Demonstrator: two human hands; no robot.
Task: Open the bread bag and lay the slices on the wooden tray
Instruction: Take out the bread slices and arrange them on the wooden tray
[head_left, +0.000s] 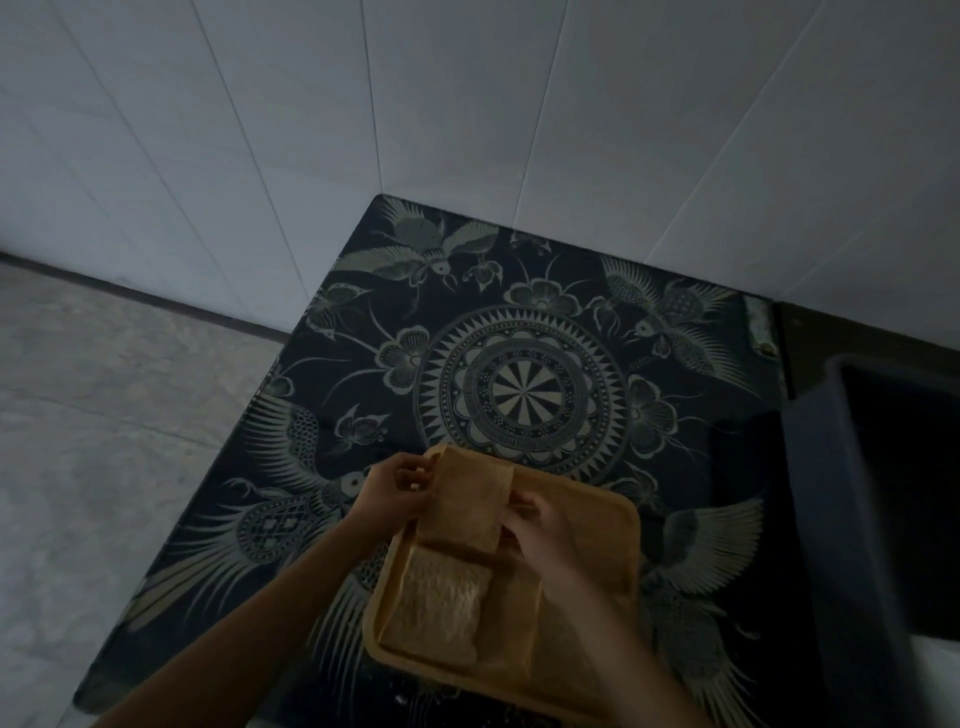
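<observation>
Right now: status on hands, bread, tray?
Left hand and right hand both gripping one slice above the wooden tray. One slice laid on the tray. Nothing blocking; bag not discernible.

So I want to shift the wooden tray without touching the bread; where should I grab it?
Probably by the bare right rim of the wooden tray, coming in from the right with the fingers pinching the raised lip. The slice lies toward the left, and the right part is free.

One head-worn wide-angle view — looking steeply down and forward, close over the bench (519, 312) — toward a tiled wall corner (379, 130).
</observation>
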